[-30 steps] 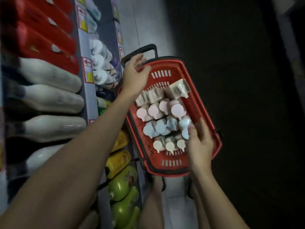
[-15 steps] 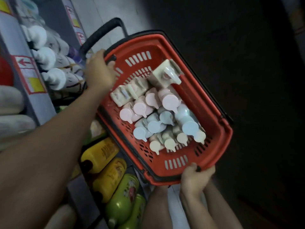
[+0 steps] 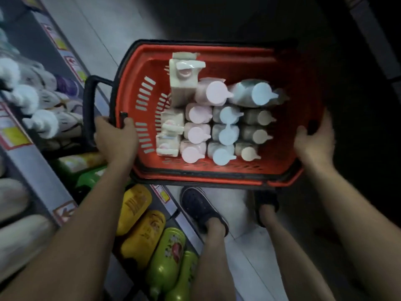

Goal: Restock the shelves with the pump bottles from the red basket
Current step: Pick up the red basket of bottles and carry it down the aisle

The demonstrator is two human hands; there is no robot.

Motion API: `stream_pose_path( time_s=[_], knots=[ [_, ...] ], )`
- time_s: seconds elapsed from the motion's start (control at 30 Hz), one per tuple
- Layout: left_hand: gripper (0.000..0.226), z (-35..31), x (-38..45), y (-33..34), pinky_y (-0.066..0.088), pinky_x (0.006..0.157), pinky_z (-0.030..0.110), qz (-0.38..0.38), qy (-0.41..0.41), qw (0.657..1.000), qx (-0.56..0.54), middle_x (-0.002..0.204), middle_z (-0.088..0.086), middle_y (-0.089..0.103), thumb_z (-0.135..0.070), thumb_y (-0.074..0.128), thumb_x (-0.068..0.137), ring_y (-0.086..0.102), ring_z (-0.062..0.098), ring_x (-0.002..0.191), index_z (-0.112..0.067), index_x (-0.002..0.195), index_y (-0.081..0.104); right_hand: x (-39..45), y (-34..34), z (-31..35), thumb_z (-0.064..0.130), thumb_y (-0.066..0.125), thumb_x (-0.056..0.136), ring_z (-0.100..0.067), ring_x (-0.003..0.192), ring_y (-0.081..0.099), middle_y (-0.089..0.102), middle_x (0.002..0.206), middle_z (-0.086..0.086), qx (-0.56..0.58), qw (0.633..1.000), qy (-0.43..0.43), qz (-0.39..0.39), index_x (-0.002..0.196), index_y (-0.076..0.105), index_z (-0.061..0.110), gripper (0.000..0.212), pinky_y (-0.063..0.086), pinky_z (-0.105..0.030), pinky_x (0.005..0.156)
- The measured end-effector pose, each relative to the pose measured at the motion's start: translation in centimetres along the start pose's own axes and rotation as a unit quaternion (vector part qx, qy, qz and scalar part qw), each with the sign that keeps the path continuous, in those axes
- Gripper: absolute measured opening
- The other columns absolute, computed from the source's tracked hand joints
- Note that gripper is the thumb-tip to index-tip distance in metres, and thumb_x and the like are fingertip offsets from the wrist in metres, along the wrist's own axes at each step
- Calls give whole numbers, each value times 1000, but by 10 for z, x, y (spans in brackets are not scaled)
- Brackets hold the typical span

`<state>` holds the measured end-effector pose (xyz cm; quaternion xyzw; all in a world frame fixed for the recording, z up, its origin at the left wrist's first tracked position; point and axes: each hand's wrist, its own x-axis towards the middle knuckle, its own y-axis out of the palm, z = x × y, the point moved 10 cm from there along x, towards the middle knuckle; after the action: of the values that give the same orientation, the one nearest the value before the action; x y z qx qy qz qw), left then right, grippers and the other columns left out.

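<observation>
The red basket (image 3: 282,68) hangs in front of me above the floor, held at both short ends. My left hand (image 3: 116,141) grips its left rim beside the black handle (image 3: 87,109). My right hand (image 3: 314,141) grips the right rim. Inside stand several pump bottles: pink-capped ones (image 3: 196,133), blue-capped ones (image 3: 226,134), beige-capped ones (image 3: 257,134) and cream boxed ones (image 3: 183,83) at the left. The shelves (image 3: 41,170) run along my left side.
White pump bottles (image 3: 41,122) fill an upper shelf at the left. Yellow bottles (image 3: 134,209) and green bottles (image 3: 167,259) lie on the lowest shelf. My two feet in dark shoes (image 3: 200,207) stand on the pale floor below the basket. The right side is dark.
The basket has turned and swung toward me, now lying crosswise. My right hand shifted from the near rim to the right end. The view tilted further down.
</observation>
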<state>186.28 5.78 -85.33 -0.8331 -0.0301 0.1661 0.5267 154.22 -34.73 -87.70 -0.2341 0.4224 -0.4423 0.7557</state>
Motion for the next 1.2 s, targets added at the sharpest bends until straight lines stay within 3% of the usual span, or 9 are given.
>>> stream_pose_path(
  time_s=[0.27, 0.43, 0.57, 0.67, 0.73, 0.87, 0.97, 1.07, 1.2],
  knots=[
    [40, 10, -28, 9, 40, 81, 37, 12, -66, 998, -3, 105, 6, 63, -48, 60, 84, 62, 31, 98, -18, 107, 47, 34, -5, 21, 20, 49, 105, -27, 149, 37, 36, 164, -6, -19, 999, -19, 25, 164, 13, 27, 69, 32, -39, 117],
    [59, -3, -13, 15, 51, 94, 53, 77, -32, 987, 136, 123, 22, 64, -52, 59, 86, 62, 46, 111, -6, 123, 52, 49, -11, 16, 20, 43, 108, -21, 149, 36, 35, 164, -1, 21, 999, -13, 23, 163, 21, 27, 59, 27, -23, 106],
    [59, -19, 11, 19, 51, 75, 45, 104, 8, 962, 253, 102, 25, 69, -58, 58, 90, 66, 46, 93, 0, 97, 65, 62, -12, 7, 22, 50, 105, -13, 142, 47, 49, 155, 5, 94, 995, 13, 33, 156, 37, 32, 54, 39, -29, 111],
    [49, -12, 1, 25, 51, 90, 44, 82, -34, 992, 92, 119, 21, 69, -47, 63, 92, 66, 40, 108, -5, 118, 64, 70, -7, -3, 25, 57, 101, -10, 132, 55, 57, 144, 9, 123, 991, 35, 27, 150, 46, 35, 51, 45, -27, 104],
    [41, 2, -9, 30, 52, 91, 39, 66, -84, 994, -23, 117, 13, 71, -42, 65, 88, 67, 33, 106, -14, 118, 64, 77, 2, -14, 29, 60, 100, -12, 121, 61, 61, 136, 9, 145, 986, 78, 35, 147, 49, 36, 49, 48, -22, 87],
    [37, 13, -5, 37, 57, 62, 26, 73, -144, 980, -117, 88, -1, 73, -42, 72, 73, 73, 18, 79, -17, 100, 70, 87, 7, -35, 34, 61, 97, -4, 91, 62, 65, 116, 12, 182, 972, 144, 24, 142, 52, 39, 46, 42, -21, 63],
    [37, 14, -6, 37, 60, 61, 30, 88, -138, 980, -116, 83, 0, 75, -43, 74, 68, 74, 16, 72, -16, 93, 73, 88, 4, -47, 30, 62, 96, 5, 79, 52, 53, 90, 24, 192, 966, 174, 9, 144, 50, 40, 51, 39, -20, 61],
    [35, 8, -20, 32, 64, 72, 41, 85, -124, 983, -102, 85, 5, 76, -37, 77, 72, 74, 20, 75, -11, 95, 73, 75, -1, -69, 31, 63, 92, -6, 82, 63, 64, 96, 15, 200, 956, 214, 8, 129, 59, 42, 39, 46, -25, 68],
    [36, -6, -36, 31, 64, 79, 47, 102, -116, 984, -90, 92, 11, 76, -31, 78, 77, 75, 26, 81, -5, 101, 70, 45, -24, -105, 33, 66, 80, -10, 91, 70, 73, 111, 10, 233, 939, 251, -38, 134, 63, 37, 54, 53, -30, 80]
  ],
)
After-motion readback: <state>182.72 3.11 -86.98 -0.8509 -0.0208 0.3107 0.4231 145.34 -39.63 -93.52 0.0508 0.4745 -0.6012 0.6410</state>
